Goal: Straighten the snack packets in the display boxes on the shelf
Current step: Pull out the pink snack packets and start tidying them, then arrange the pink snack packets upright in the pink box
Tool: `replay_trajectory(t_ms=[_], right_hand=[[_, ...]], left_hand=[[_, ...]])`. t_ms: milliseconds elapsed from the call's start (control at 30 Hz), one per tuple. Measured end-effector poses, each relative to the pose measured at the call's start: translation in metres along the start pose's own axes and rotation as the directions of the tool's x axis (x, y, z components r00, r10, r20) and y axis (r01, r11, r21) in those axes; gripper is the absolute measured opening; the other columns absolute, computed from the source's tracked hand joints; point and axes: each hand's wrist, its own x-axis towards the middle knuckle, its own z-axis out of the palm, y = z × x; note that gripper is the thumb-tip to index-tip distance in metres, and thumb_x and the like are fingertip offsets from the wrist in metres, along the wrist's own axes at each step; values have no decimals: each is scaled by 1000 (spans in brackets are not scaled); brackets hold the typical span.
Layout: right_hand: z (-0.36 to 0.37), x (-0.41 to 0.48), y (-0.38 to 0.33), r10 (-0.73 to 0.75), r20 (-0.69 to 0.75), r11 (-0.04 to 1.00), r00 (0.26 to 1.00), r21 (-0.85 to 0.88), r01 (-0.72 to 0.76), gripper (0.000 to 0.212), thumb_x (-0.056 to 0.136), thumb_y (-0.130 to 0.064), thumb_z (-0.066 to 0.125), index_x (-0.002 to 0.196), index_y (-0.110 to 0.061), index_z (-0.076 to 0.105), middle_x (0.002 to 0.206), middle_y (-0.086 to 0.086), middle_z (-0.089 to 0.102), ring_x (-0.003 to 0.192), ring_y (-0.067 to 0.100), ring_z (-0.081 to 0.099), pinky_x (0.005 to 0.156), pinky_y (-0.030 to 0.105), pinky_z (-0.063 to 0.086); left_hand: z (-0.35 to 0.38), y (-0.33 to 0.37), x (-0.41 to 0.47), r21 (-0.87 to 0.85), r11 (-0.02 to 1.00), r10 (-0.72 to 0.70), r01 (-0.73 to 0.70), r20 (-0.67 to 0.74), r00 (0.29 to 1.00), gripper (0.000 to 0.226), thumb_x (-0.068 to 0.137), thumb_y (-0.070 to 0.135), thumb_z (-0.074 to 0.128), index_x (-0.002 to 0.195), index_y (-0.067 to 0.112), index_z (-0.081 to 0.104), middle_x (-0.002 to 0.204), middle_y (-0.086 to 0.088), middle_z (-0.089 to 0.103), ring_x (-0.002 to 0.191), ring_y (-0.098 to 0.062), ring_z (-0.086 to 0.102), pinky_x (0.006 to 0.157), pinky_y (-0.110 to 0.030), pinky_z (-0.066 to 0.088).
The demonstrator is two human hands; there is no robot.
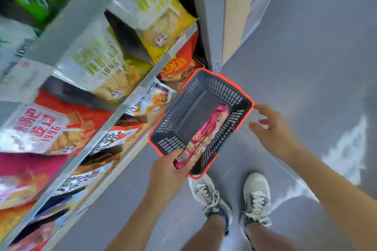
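My left hand (169,171) grips the near end of a long pink snack packet (206,134), which lies slanted over a grey shopping basket with a red rim (183,112) standing on the floor. To the right of the basket hovers my right hand (271,130), fingers spread and holding nothing. On the left, grey shelves (126,106) carry snack bags: yellow-and-white ones (155,8), a red-and-white one (47,128) and pink ones below it. The lower shelf holds white and orange packets (151,100).
My two feet in grey-white sneakers (234,199) stand on the grey floor just below the basket. A grey upright and a beige panel (234,12) rise at the shelf's far end. Open floor stretches to the right.
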Motion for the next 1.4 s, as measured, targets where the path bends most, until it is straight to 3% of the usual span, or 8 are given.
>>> replay_trajectory(t_ms=[100, 200, 367, 633, 833, 1067, 1200, 1400], right_hand=[[29, 47, 50, -62, -69, 965, 996, -258, 42, 57, 87, -6, 63, 140, -10, 45, 134, 20, 48, 121, 36, 50, 100, 39, 38], [49, 97, 75, -146, -82, 917, 986, -385, 104, 67, 85, -8, 65, 145, -4, 36, 146, 21, 39, 129, 43, 43, 105, 43, 33], [74, 147, 98, -195, -74, 892, 978, -427, 146, 65, 84, -12, 64, 143, -7, 36, 130, 21, 48, 114, 40, 50, 87, 40, 39], [66, 152, 105, -280, -36, 809, 959, -547, 215, 64, 85, -19, 63, 141, -7, 35, 135, 18, 46, 113, 44, 51, 88, 48, 45], [31, 101, 59, -415, -87, 763, 906, -576, 294, 54, 83, -10, 63, 135, -9, 50, 133, 19, 54, 114, 45, 50, 92, 48, 44], [-34, -11, -36, -305, -34, 880, 952, -391, 268, 26, 88, -6, 59, 111, -10, 70, 92, 14, 73, 89, 35, 68, 83, 37, 49], [-71, -99, -121, -324, -5, 896, 946, -324, 305, 24, 88, -5, 59, 105, -15, 74, 84, 14, 73, 79, 33, 65, 76, 33, 46], [-125, -227, -263, -506, 21, 845, 862, -189, 501, 21, 92, -9, 59, 103, -19, 73, 64, -7, 56, 60, 18, 49, 61, 27, 36]], left_hand=[[46, -57, 73, 72, 995, -71, 75, -56, 996, 23, 78, 25, 80, 99, 23, 73, 73, 24, 63, 71, -2, 62, 61, -7, 40], [92, -96, 143, 170, 981, -88, 95, -49, 995, 21, 81, 30, 75, 100, 21, 71, 87, 4, 71, 86, -20, 66, 68, -25, 41], [155, -130, 226, 185, 976, -119, 118, -4, 993, 25, 82, 21, 76, 106, 16, 69, 98, -6, 74, 95, -24, 67, 76, -27, 45], [172, -136, 251, 218, 945, -250, 245, -6, 968, 79, 84, 22, 74, 149, 11, 31, 133, -14, 59, 120, -30, 57, 98, -34, 44], [100, -86, 171, 162, 980, -103, 114, -72, 992, 29, 90, 3, 56, 115, 15, 66, 118, -4, 67, 102, -19, 63, 91, -26, 46], [-25, 23, -7, -13, 1000, 5, -7, -154, 988, 30, 91, 8, 61, 79, 35, 66, 77, 28, 64, 74, 11, 60, 72, -6, 42], [-121, 105, -113, -92, 995, 32, -46, -145, 989, 39, 93, 2, 57, 81, 39, 64, 75, 23, 67, 68, 8, 63, 69, -8, 45], [-261, 222, -256, -20, 960, 247, -279, -402, 881, 27, 91, 10, 62, 85, 36, 67, 78, 15, 71, 72, 0, 65, 65, -8, 43]])
